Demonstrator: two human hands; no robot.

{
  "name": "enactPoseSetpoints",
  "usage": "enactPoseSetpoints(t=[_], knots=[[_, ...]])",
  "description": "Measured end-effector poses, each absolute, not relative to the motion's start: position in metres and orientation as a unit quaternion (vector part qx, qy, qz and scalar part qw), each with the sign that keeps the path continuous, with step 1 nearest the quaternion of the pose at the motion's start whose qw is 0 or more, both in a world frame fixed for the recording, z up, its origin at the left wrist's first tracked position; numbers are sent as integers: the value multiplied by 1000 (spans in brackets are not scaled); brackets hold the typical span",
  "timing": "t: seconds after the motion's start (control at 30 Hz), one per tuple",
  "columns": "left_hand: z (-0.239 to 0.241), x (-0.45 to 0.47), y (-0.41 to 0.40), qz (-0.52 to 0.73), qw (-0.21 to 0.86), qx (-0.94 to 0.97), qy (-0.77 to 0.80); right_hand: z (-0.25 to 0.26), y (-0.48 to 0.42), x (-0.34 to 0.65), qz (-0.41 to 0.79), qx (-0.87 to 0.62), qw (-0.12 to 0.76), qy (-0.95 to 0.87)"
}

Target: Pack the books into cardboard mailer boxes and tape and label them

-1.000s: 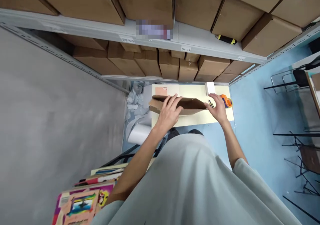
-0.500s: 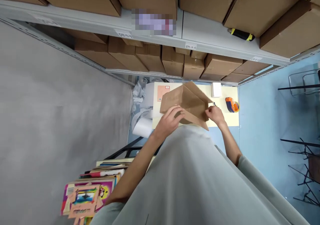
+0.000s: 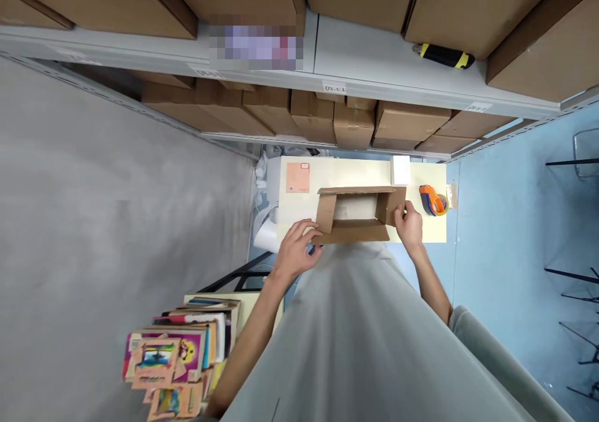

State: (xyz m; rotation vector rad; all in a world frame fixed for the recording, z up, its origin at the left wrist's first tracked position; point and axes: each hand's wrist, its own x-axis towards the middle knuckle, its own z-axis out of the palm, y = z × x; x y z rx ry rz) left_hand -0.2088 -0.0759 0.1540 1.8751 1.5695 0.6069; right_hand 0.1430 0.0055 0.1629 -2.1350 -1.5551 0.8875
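Brown cardboard, and it's squared up now! A second ago we had little more than a narrow slot in this box; half a second ago it was tipped and skewed; now its mouth is a clean rectangle, flaps spread on all sides. It sits before us at the near edge of the pale yellow table, close against our shirt. Our right hand has the right flap pinched between thumb and fingers, a firm hold by the look of it. Our left hand is at the near left corner, fingertips touching the cardboard, thumb spread away; whether it truly grips there, we cannot tell. So we judge the shaping well along: the walls stand apart. Through the middle we see a pale surface, probably tabletop, which would mean the bottom isn't closed yet. Beyond the far flap, a white box; off to the right, well clear of our fingers, an orange-and-blue tape dispenser.
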Motion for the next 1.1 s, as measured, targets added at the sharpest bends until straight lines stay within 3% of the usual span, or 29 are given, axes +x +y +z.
enactPoseSetpoints(t=[0.23,0.63,0.97,1.1], knots=[[149,-176,-49,246,309,597,699,159,-4,141,316,-739,196,-562],[138,-187,-18,145,313,721,600,167,-21,125,338,-668,236,-620],[146,-202,-20,114,380,717,574,154,-9,139,443,-552,151,-690],[139,-221,-33,150,414,673,594,152,-8,156,446,-548,178,-685]])
